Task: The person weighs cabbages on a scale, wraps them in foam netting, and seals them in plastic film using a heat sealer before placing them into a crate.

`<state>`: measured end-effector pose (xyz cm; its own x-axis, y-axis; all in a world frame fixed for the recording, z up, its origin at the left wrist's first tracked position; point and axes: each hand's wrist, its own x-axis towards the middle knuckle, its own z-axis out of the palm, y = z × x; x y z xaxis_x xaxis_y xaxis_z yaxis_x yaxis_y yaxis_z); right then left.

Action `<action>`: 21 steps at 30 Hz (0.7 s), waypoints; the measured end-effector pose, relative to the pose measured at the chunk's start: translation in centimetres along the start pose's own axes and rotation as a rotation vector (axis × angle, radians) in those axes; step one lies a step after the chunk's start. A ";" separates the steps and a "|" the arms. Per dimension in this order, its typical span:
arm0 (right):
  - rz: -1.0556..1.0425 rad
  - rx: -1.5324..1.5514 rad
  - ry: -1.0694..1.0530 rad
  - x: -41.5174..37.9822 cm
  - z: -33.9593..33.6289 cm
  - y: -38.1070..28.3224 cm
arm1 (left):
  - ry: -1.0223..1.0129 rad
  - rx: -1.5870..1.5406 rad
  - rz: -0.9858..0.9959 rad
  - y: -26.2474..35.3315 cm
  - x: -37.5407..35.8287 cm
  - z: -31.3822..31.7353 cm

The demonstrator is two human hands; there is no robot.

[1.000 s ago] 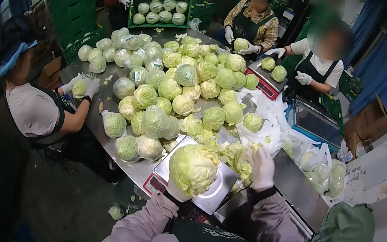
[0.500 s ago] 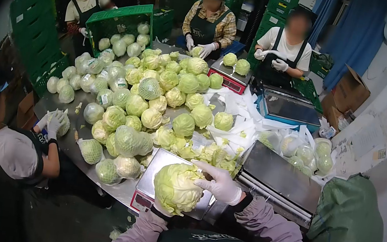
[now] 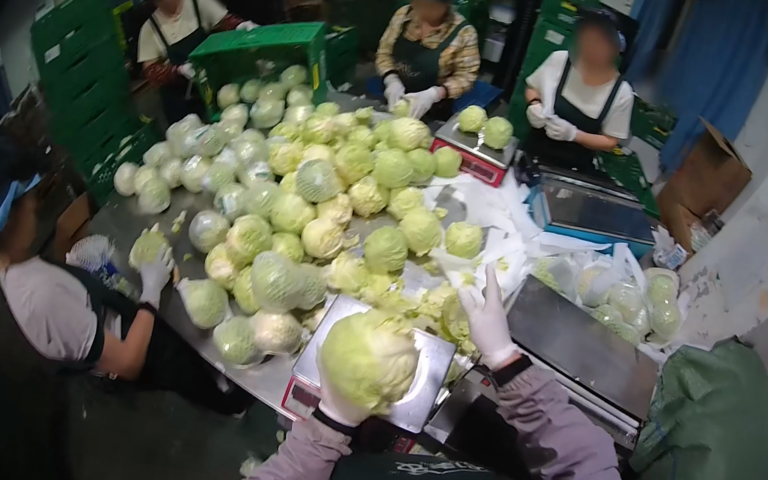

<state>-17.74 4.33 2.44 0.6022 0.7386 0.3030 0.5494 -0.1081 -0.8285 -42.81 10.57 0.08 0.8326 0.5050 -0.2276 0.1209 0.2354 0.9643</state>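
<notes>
A head of cabbage (image 3: 369, 358) with pale green leaves rests in my gloved left hand (image 3: 342, 402), which grips it from below and is mostly hidden by it. Under the cabbage in this view is a weighing scale (image 3: 433, 360) with a steel plate and red base. My gloved right hand (image 3: 489, 323) is raised beside loose trimmed leaves (image 3: 442, 307), fingers stretched out and holding nothing. Beyond the scale lies a large pile of cabbages (image 3: 353, 160), some in white foam nets.
To my right stand a dark flat-topped machine (image 3: 578, 346) and a green sack (image 3: 711, 443). Bagged cabbages (image 3: 626, 297) lie behind the machine. One co-worker (image 3: 57, 309) handles a cabbage at left; others stand across the table. A green crate (image 3: 263, 50) tips cabbages at the back.
My right hand has let go of the cabbage and moved up and right, fingers spreading. My left hand keeps the cabbage. The whole view has shifted slightly.
</notes>
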 end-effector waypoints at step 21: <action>0.588 0.691 -0.629 -5.2 -1.9 -6.9 | -0.269 -1.440 0.063 2.1 0.3 1.7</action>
<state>-23.56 -0.03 7.41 0.1532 0.9218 -0.3562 -0.2862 -0.3036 -0.9088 -41.37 9.80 2.24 0.9090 0.4168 -0.0036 -0.4167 0.9085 -0.0304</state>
